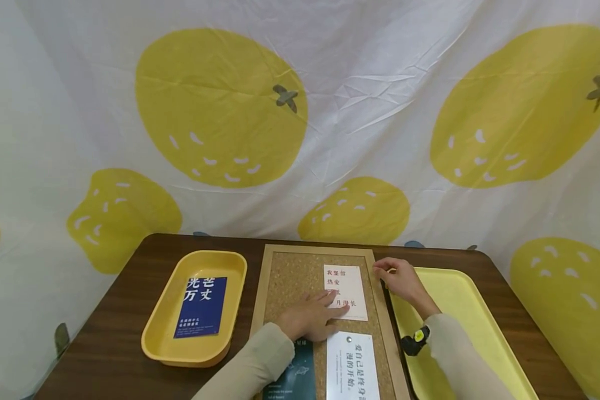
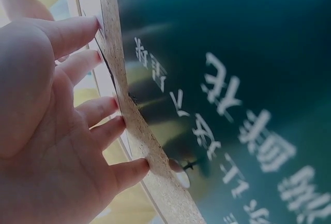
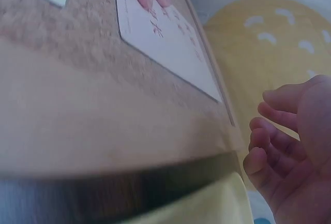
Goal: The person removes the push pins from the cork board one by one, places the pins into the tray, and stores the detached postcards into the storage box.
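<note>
My left hand (image 1: 312, 318) lies with fingers spread over a white card (image 1: 356, 280) with red lettering, its fingertips on the card, covering part of the text. The card rests on a cork board (image 1: 295, 272) with a light wooden frame. My right hand (image 1: 402, 280) hovers by the board's right frame edge, fingers loosely curled; in the right wrist view no object shows in the right hand (image 3: 289, 141). Below the left hand are a white card (image 1: 350, 369) with dark writing and a round pin (image 1: 349, 339) at its top, and a dark green card (image 1: 300, 372), partly under the sleeve.
To the left, an orange-yellow tray (image 1: 155, 328) contains a blue card (image 1: 202, 308) with white characters. A pale yellow tray (image 1: 467, 311) lies right of the board, under the right forearm. The brown table (image 1: 115, 333) backs onto a white curtain (image 1: 360, 94) with yellow fruit prints.
</note>
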### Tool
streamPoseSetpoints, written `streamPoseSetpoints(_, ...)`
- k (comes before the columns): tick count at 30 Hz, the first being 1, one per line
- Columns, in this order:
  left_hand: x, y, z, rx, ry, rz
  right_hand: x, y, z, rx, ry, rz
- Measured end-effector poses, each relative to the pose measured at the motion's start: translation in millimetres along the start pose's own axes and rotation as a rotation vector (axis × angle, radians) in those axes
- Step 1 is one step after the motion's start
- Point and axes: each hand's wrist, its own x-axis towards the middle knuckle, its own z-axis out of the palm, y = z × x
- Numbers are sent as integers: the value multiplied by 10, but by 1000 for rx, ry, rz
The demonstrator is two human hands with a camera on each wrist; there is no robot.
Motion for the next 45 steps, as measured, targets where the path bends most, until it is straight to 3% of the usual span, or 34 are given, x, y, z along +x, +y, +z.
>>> streamPoseSetpoints(9,29,13,5,15,6,22,107,-87,152,16,-30,16)
streamPoseSetpoints(18,27,33,-14,18,9,11,213,-105,281,30,-107,91)
streamPoseSetpoints(31,7,24,-17,16,14,12,251,-163,338,-140,-50,77)
streamPoseSetpoints(45,6,-15,-9,-5,-8,-6,288,-167,427,-188,-56,99)
